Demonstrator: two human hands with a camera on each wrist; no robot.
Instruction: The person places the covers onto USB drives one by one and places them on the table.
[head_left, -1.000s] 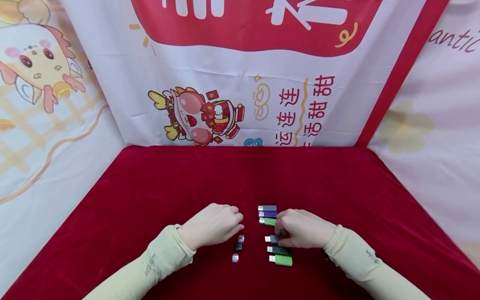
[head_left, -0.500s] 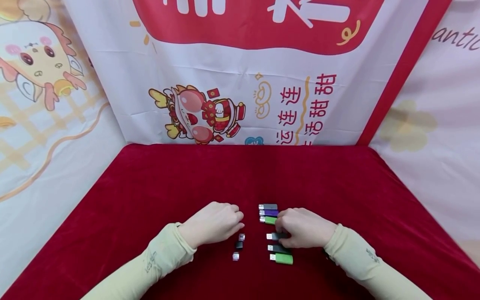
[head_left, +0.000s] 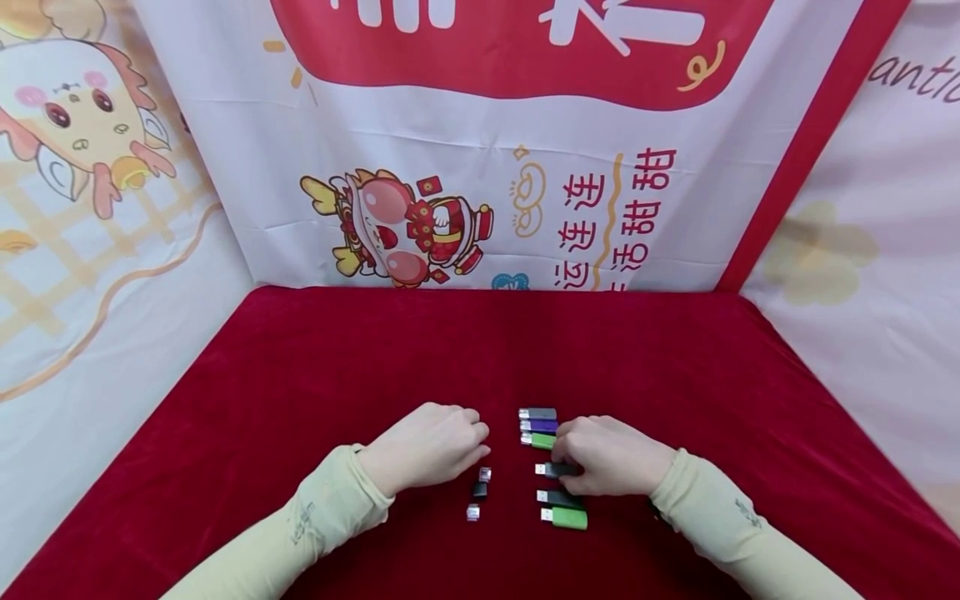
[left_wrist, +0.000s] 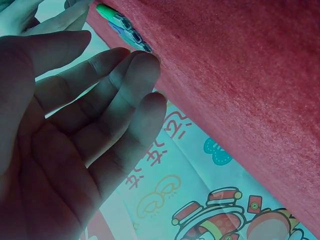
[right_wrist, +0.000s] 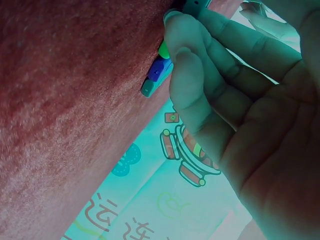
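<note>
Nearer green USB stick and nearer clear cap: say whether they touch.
Apart. The head view shows red cloth between the nearer green USB stick and the nearer clear cap.

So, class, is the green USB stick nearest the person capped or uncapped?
Uncapped: in the head view, the green USB stick shows its bare metal plug at one end.
</note>
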